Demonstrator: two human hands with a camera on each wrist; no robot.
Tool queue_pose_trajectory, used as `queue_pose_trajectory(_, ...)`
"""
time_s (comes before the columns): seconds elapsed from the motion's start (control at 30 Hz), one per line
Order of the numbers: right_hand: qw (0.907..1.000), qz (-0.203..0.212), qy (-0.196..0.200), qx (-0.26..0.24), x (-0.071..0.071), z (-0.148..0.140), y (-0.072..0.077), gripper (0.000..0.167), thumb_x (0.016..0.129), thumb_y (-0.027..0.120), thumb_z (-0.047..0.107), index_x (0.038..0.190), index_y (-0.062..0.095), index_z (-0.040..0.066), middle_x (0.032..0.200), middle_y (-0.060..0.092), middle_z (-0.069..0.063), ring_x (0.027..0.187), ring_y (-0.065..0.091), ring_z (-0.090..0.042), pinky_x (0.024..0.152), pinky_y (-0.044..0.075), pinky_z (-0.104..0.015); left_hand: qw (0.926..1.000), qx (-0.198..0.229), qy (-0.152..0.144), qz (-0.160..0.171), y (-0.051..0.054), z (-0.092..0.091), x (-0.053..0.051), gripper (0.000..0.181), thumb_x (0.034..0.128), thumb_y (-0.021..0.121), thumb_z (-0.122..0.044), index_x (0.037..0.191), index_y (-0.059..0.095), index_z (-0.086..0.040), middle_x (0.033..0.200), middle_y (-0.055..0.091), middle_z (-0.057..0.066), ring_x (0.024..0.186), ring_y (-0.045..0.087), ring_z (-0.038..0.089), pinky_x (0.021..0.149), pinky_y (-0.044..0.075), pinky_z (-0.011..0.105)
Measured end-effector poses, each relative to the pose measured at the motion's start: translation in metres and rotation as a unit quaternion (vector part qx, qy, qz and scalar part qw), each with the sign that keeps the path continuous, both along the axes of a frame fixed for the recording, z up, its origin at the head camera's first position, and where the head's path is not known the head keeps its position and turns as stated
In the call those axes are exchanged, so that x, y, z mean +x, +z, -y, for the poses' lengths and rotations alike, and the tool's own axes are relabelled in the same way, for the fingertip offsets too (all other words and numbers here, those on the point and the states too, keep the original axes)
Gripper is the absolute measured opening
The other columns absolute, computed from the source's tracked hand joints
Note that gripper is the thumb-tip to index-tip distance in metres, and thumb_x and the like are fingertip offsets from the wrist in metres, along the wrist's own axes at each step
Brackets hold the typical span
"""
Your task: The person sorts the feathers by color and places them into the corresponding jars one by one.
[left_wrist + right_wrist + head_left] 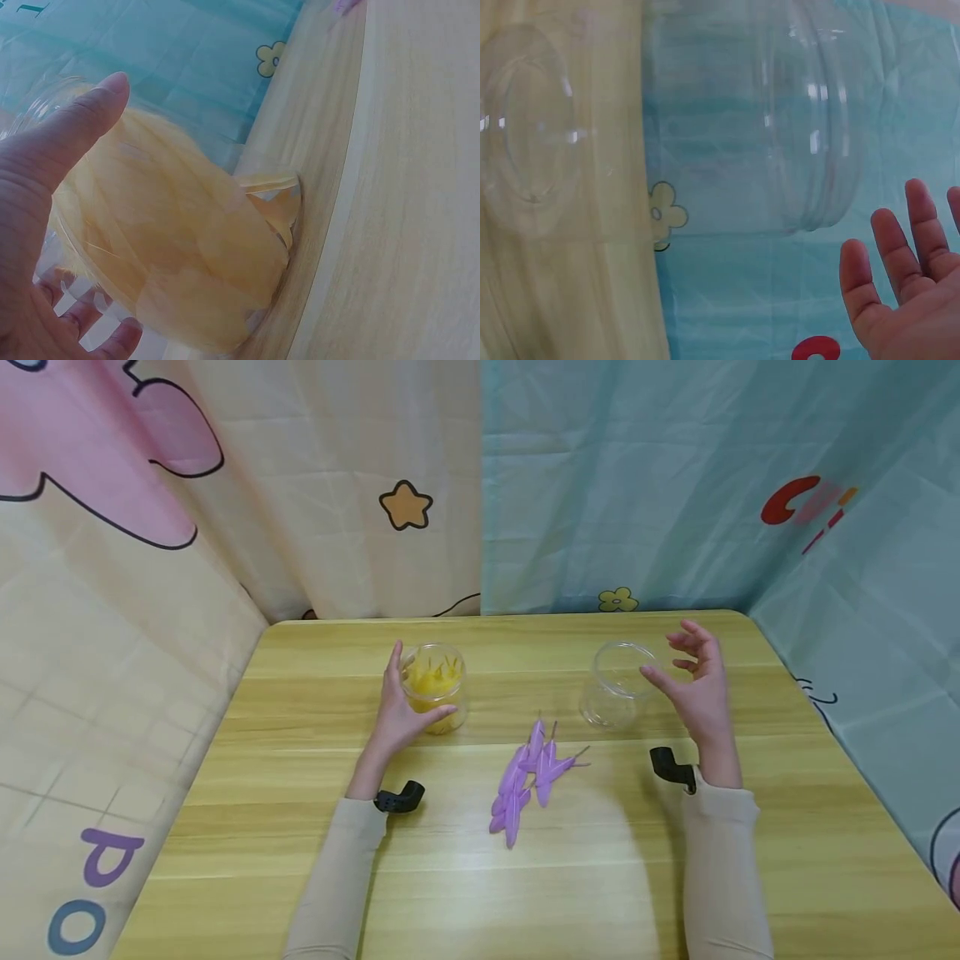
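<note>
A clear plastic jar (433, 693) filled with yellow feathers (180, 232) stands upright at the table's left back. My left hand (401, 706) holds it, the thumb across the near side and the fingers round the far side. To the right stands a second clear jar (611, 697) with nothing visible inside. Beside that jar's rim my right hand (697, 681) is raised, fingers spread and slightly bent. The right wrist view shows these fingers (900, 255) apart from the empty jar (727, 127). Several purple feathers (517, 777) lie loosely between the two arms.
The wooden table (585, 902) runs back to a patterned curtain (555, 485), with more curtain along both sides. A black wrist mount (401, 797) sits on the left wrist and another mount (671, 767) on the right.
</note>
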State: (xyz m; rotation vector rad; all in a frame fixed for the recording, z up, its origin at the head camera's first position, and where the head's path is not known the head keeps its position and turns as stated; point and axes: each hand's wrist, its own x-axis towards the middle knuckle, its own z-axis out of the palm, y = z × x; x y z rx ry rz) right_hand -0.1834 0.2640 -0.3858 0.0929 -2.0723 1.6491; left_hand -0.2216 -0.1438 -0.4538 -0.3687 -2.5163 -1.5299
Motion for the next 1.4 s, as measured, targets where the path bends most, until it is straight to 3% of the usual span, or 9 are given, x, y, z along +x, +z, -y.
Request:
queue_pose_trajectory(0.2,0.9920,0.076,0.059,0.081,-0.004,-0.007,-0.019,0.100,0.072,0.081,0.001,0.150,0.021,0.018,0.146,0.031,-0.016,0.134,0.026,-0.026,0.103,0.025,-0.045,1.0000,0.001,0.001,0.001,-0.001,0.001,0.000,0.125,0.0658,0.087,-0.039,0.151,-0.004,-0.035,0.155,0.011,0.010,0.135,0.023,0.034,0.103,0.024,0.059)
queue_pose_trajectory(0.57,0.9808,0.135,0.091,0.108,-0.006,-0.006,-0.036,0.119,0.070,0.085,0.011,0.153,0.000,0.025,0.156,0.012,-0.009,0.141,0.011,-0.026,0.106,0.015,-0.058,0.9999,-0.006,0.007,0.004,-0.001,0.000,0.000,0.126,0.0654,0.087,-0.038,0.148,-0.007,-0.043,0.154,0.014,0.009,0.135,0.025,0.031,0.104,0.026,0.056)
queue_pose_trajectory(0.83,0.9766,0.159,0.110,0.094,-0.008,-0.006,-0.048,0.119,0.071,0.084,0.007,0.152,-0.003,0.015,0.155,0.012,-0.016,0.138,0.013,-0.037,0.105,0.014,-0.061,0.9999,-0.011,0.005,-0.006,-0.003,0.001,-0.001,0.125,0.0666,0.087,-0.037,0.149,-0.007,-0.042,0.155,0.011,0.008,0.136,0.022,0.030,0.104,0.024,0.058)
queue_pose_trajectory(1.17,0.9749,0.180,0.107,0.075,-0.010,-0.005,-0.062,0.115,0.073,0.083,0.010,0.151,-0.001,0.023,0.152,0.020,-0.014,0.137,0.017,-0.036,0.102,0.020,-0.062,0.9999,-0.011,0.007,-0.006,-0.004,0.001,0.000,0.125,0.0661,0.087,-0.037,0.150,-0.006,-0.040,0.155,0.011,0.010,0.136,0.023,0.031,0.103,0.025,0.058)
queue_pose_trajectory(1.4,0.9747,0.180,0.103,0.084,-0.012,-0.003,-0.064,0.106,0.073,0.083,0.014,0.149,0.010,0.012,0.150,0.023,-0.015,0.135,0.021,-0.037,0.104,0.013,-0.064,1.0000,-0.008,0.004,-0.001,-0.004,0.000,0.000,0.125,0.0665,0.087,-0.038,0.148,-0.007,-0.043,0.154,0.011,0.008,0.134,0.026,0.033,0.102,0.028,0.057)
